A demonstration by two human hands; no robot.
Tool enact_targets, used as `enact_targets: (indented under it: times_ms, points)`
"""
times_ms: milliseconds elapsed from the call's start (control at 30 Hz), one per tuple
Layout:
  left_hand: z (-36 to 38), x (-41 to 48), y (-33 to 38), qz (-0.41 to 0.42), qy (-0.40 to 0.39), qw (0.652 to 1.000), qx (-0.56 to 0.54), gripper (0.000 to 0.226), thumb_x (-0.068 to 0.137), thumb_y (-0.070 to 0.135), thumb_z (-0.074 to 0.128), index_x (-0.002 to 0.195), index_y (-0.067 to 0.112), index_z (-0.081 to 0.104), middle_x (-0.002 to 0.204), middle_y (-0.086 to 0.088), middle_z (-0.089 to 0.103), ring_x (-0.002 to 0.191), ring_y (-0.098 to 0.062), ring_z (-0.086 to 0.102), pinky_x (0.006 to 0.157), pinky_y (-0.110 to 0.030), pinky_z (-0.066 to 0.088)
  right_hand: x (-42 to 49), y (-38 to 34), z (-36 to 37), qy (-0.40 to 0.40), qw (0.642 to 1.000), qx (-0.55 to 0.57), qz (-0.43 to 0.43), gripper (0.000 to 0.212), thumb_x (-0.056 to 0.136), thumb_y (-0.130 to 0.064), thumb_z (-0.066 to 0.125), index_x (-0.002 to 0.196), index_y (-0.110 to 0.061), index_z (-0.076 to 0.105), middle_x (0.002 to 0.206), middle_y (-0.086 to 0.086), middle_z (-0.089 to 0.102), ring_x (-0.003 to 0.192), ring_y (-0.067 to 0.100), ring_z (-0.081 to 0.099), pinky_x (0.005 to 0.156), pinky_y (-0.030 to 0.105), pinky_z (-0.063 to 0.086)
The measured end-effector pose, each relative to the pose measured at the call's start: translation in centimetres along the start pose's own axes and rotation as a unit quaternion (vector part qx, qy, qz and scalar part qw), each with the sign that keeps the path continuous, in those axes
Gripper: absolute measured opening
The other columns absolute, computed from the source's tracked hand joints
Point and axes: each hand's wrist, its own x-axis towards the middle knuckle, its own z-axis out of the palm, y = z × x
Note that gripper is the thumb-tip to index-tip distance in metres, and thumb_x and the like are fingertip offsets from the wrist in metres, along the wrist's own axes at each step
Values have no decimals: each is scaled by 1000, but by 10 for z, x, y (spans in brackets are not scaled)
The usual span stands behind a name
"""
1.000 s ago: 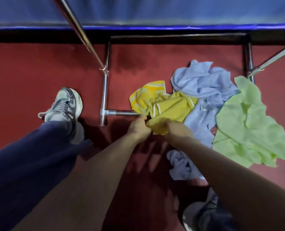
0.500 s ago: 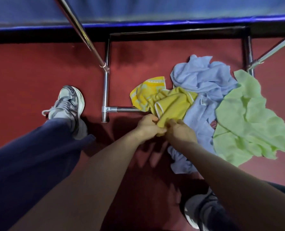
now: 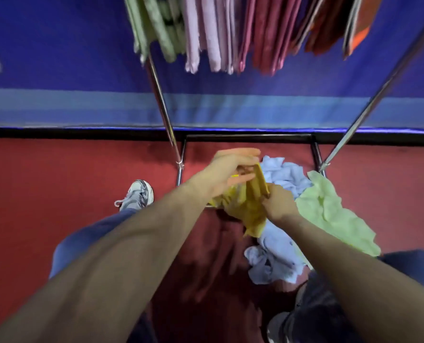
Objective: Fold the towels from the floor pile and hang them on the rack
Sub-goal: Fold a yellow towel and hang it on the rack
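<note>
R hand grips yellow towel above floor pile; L hand, fingers straight, touches towel's top.

Indoor rm, red carpet, towel rack
</note>
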Motion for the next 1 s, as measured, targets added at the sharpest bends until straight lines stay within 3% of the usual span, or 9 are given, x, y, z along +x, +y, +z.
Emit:
enact_targets:
  times_ms: [100,167,267,333,467,567,700,833,1000]
  points:
    - [5,-38,43,94,41,994,38,39,81,-16,63,100,16,73,69,1,67,72,-11,63,77,-23,55,-26,-14,-34,26,1000,8,3,28,77,-24,41,76,-4,60,87,23,67,89,39,63,67,35,33]
    - [4,-63,61,150,88,977,121,41,77,-20,65,100,12,74,70,0,68,70,-11,63,68,-20,51,-45,-24,-58,41,999,-9,-15,26,84,-15,48,91,0,68,92,21,66,93,34,63,71,34,35]
    - [1,-94,78,209,169,950,159,17,84,-6,71,87,10,74,76,-5,69,75,-16,64,76,-29,53,-68,-32,-96,69,996,-46,-24,15,87,-3,56,90,-3,70,93,25,69,95,40,65,72,36,40]
    - [-1,-114,89,228,200,940,157,12,94,9,68,82,10,71,74,-3,68,70,-12,62,73,-28,55,-80,-34,-120,93,993,-60,-31,12,87,-8,59,87,-5,70,91,27,69,96,43,64,70,37,42]
    - [-1,-148,113,242,224,929,166,16,100,21,61,90,9,67,71,-3,63,63,-14,59,67,-35,60,-107,-44,-168,151,985,-79,-38,15,86,-12,58,72,-15,58,81,21,62,94,41,63,66,34,38]
    - [5,-167,135,262,243,918,171,24,103,24,53,82,16,61,72,-3,55,62,-15,55,65,-37,59,-124,-52,-203,198,976,-83,-27,10,86,-13,56,79,-17,63,80,15,59,92,40,61,67,35,40]
    - [14,-191,167,305,275,892,188,23,101,31,53,89,16,65,82,-6,55,74,-21,57,67,-41,63,-138,-60,-242,257,964,-62,-14,11,83,-11,54,80,-15,64,83,17,64,83,38,56,65,35,43]
    - [17,-210,187,344,316,855,226,32,93,41,55,76,19,70,88,-16,68,87,-36,63,79,-47,59,-148,-58,-270,283,959,10,-17,17,85,-17,64,70,-10,61,69,12,60,81,36,56,64,35,43]
    - [6,-220,190,333,332,836,283,33,97,33,57,89,4,71,93,-16,71,95,-36,63,80,-41,50,-158,-56,-288,303,951,57,-29,19,88,-28,70,76,-14,67,68,7,61,80,32,58,66,32,39]
